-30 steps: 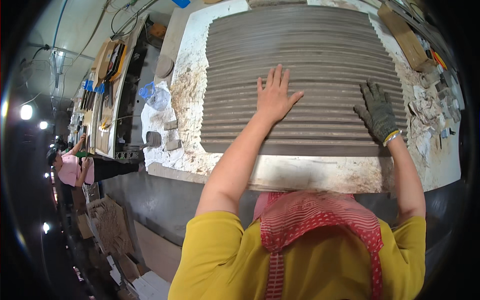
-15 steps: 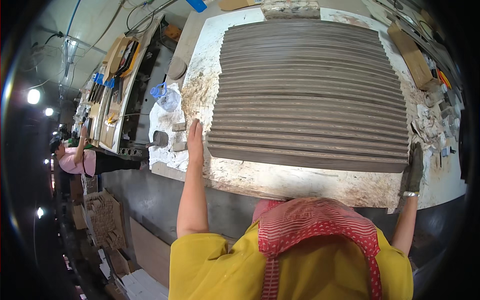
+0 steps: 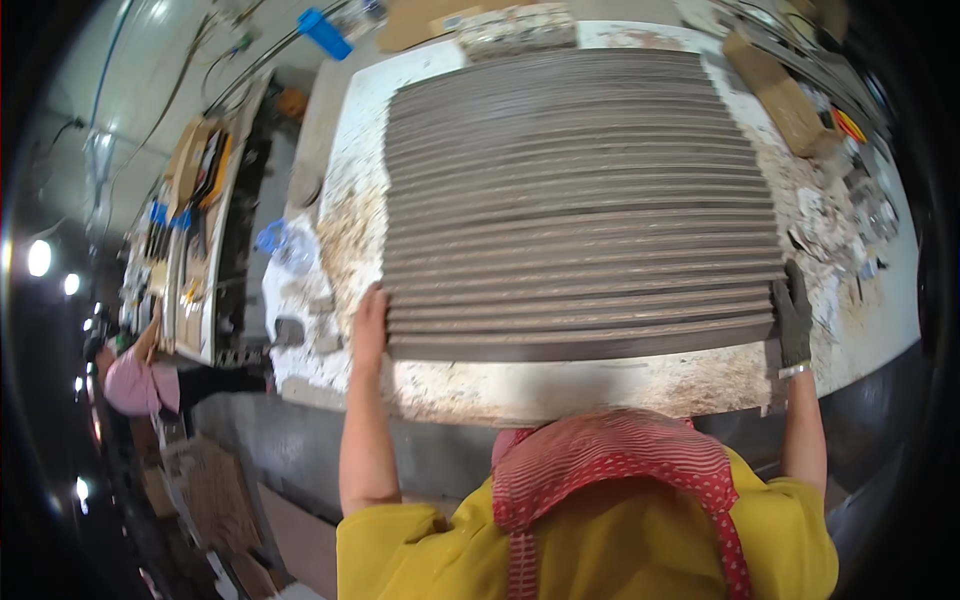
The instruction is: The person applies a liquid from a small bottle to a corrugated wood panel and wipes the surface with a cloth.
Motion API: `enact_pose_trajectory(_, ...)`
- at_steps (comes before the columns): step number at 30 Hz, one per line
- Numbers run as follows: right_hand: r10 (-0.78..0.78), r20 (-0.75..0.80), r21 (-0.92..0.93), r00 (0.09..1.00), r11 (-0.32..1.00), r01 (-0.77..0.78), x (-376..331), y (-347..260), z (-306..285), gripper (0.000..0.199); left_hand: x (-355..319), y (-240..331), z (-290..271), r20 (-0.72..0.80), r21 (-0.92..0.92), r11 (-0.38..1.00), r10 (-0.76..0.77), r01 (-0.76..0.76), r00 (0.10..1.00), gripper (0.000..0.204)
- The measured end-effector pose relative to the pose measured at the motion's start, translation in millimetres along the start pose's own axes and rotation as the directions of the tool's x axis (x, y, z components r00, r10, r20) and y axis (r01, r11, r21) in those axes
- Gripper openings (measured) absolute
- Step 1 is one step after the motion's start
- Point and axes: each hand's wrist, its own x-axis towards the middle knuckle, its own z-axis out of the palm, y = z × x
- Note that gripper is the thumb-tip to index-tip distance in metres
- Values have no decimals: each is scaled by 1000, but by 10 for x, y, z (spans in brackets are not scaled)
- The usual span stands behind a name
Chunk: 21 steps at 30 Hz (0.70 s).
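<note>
Bare left hand (image 3: 369, 322) and dark-gloved right hand (image 3: 794, 318) at opposite ends of long, grey-brown ridged strips (image 3: 580, 210)

Strips lie side by side mid-table on a white, brown-stained tabletop (image 3: 450, 385); hands at their near left and right corners, upright; cannot tell whether either grips; clear bottle with blue top (image 3: 292, 250) farther left.

The single view looked from the wearer's head, through the left one of two wide fisheye cameras; it faced steeply downward, close above the table (image 3: 480, 388), with the brown strips (image 3: 580, 215) reaching from mid-view toward twelve o'clock; the wearer's yellow shirt (image 3: 590, 545) came in around six o'clock; a farther co-worker (image 3: 140, 383), between eight and nine o'clock, appeared tipped sideways.
</note>
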Motion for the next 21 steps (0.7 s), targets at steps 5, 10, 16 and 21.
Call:
enact_pose_trajectory(5, -59, -62, -262, 996, 964, 41, 728, -542, 126, 68, 892, 224, -110, -74, 175, 984, 53, -39, 996, 61)
enact_pose_trajectory(10, 2, 51, -487, 999, 873, 23, 1595, -762, 647, 64, 1726, 292, 312, -32, 394, 900, 218, -188, 975, 69)
enact_pose_trajectory(16, -149, 315, -828, 937, 440, 349, 1672, -649, 703, 38, 1790, 468, 587, 18, 558, 804, 236, -205, 972, 70)
enact_pose_trajectory(21, -97, 292, -821, 952, 484, 301, 1596, -785, 699, 39, 1876, 326, 430, 17, 458, 873, 178, -166, 984, 71)
